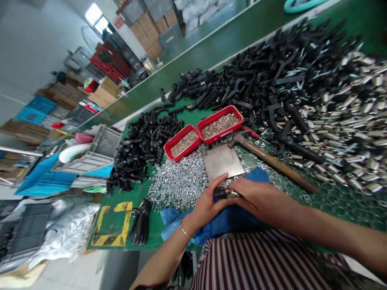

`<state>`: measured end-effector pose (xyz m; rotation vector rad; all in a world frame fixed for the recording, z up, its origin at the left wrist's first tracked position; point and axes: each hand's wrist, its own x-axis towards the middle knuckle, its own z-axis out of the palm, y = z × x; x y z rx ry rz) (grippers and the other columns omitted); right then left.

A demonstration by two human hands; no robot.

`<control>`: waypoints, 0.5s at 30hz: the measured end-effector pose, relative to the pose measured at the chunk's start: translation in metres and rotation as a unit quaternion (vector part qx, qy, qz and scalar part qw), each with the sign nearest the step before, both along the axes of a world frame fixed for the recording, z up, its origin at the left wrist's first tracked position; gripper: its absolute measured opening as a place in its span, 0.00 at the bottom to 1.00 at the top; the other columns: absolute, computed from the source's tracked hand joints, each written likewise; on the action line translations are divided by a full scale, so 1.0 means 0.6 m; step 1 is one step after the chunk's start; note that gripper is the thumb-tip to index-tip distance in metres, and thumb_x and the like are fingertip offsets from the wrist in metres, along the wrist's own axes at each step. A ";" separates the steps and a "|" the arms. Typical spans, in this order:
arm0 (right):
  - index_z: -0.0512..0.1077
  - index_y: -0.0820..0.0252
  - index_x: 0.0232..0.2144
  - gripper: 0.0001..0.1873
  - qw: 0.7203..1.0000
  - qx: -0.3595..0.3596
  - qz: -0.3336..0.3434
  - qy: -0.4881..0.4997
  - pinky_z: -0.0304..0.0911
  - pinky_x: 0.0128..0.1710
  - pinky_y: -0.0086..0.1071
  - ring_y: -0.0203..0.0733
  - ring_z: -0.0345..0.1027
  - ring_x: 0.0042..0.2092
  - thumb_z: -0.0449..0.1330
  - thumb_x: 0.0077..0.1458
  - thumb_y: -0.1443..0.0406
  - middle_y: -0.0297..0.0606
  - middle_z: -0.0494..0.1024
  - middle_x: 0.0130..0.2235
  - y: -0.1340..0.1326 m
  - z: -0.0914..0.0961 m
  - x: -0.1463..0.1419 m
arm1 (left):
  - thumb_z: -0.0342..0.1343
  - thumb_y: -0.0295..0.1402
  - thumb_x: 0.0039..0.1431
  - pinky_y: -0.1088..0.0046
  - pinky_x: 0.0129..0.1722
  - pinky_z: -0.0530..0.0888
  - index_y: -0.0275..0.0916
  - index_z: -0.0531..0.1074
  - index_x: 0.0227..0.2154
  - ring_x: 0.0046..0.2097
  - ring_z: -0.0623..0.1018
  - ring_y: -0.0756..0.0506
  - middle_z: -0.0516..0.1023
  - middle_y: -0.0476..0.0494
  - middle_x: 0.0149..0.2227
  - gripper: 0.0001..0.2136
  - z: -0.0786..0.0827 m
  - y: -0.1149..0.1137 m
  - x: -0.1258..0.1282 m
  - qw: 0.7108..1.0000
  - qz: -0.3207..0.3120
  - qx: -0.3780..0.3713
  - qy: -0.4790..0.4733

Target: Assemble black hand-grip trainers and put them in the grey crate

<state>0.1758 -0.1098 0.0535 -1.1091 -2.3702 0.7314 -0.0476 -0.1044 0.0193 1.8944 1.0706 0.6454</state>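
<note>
Both hands meet over a blue cloth point(217, 225) at the table's near edge. My left hand point(205, 203), with a bracelet at the wrist, is closed around a small black part point(220, 192), its thumb and index finger on either side. My right hand point(249, 194) has its fingers bent over a silver, spring-like piece point(232, 193) that sits against the black part. Fingers and palms cover much of both pieces. Just beyond the hands lies a square metal plate point(223, 162), and a hammer point(272, 161) with a wooden handle rests to its right.
Two red trays point(222, 137) of small metal pins stand behind the plate. Loose nuts point(178, 183) spread to the left, with metal rings point(341, 209) at right. Black parts point(142, 141) and silver cylinders point(350, 121) are heaped around. Black-yellow tape point(110, 243) marks the left corner.
</note>
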 end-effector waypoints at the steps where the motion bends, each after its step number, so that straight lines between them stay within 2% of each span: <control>1: 0.71 0.58 0.49 0.11 1.000 0.010 -0.002 0.002 0.66 0.35 0.34 0.44 0.75 0.41 0.53 0.67 0.65 0.42 0.78 0.43 -0.003 -0.006 0.000 | 0.60 0.44 0.62 0.58 0.60 0.71 0.47 0.60 0.65 0.55 0.76 0.40 0.74 0.40 0.56 0.30 -0.006 -0.005 0.001 1.000 0.008 0.005 -0.011; 4: 0.71 0.57 0.48 0.10 0.998 0.053 -0.013 -0.007 0.65 0.34 0.33 0.45 0.73 0.42 0.54 0.68 0.62 0.41 0.78 0.43 -0.006 -0.017 0.004 | 0.60 0.43 0.63 0.59 0.61 0.70 0.48 0.61 0.63 0.57 0.75 0.40 0.73 0.40 0.58 0.28 -0.015 -0.016 0.005 0.999 0.033 0.022 -0.022; 7: 0.71 0.58 0.48 0.11 0.996 0.083 0.002 -0.020 0.62 0.31 0.32 0.44 0.73 0.40 0.54 0.68 0.61 0.42 0.77 0.42 -0.005 -0.024 0.008 | 0.59 0.44 0.63 0.60 0.59 0.71 0.47 0.62 0.62 0.57 0.75 0.41 0.73 0.40 0.57 0.26 -0.011 -0.019 0.007 0.998 0.033 0.048 -0.015; 10: 0.70 0.61 0.48 0.11 0.994 0.095 0.031 -0.036 0.57 0.27 0.32 0.42 0.72 0.37 0.53 0.68 0.62 0.42 0.77 0.41 -0.005 -0.025 0.011 | 0.58 0.44 0.64 0.61 0.56 0.73 0.45 0.64 0.58 0.54 0.76 0.42 0.75 0.41 0.54 0.22 0.012 -0.020 0.006 0.998 0.001 0.059 0.031; 12: 0.70 0.62 0.45 0.10 0.992 0.106 0.049 -0.056 0.50 0.24 0.32 0.41 0.70 0.33 0.53 0.68 0.63 0.41 0.77 0.38 -0.007 -0.023 0.011 | 0.58 0.44 0.65 0.62 0.50 0.75 0.42 0.66 0.53 0.49 0.78 0.42 0.77 0.42 0.48 0.19 0.035 -0.022 0.006 0.995 -0.024 0.030 0.088; 15: 0.71 0.60 0.38 0.09 0.983 0.132 0.092 -0.090 0.38 0.22 0.34 0.38 0.63 0.26 0.52 0.68 0.65 0.40 0.75 0.34 -0.015 -0.018 0.010 | 0.59 0.47 0.62 0.65 0.39 0.76 0.39 0.65 0.46 0.40 0.79 0.42 0.77 0.43 0.39 0.19 0.068 -0.033 0.004 0.984 -0.061 -0.032 0.163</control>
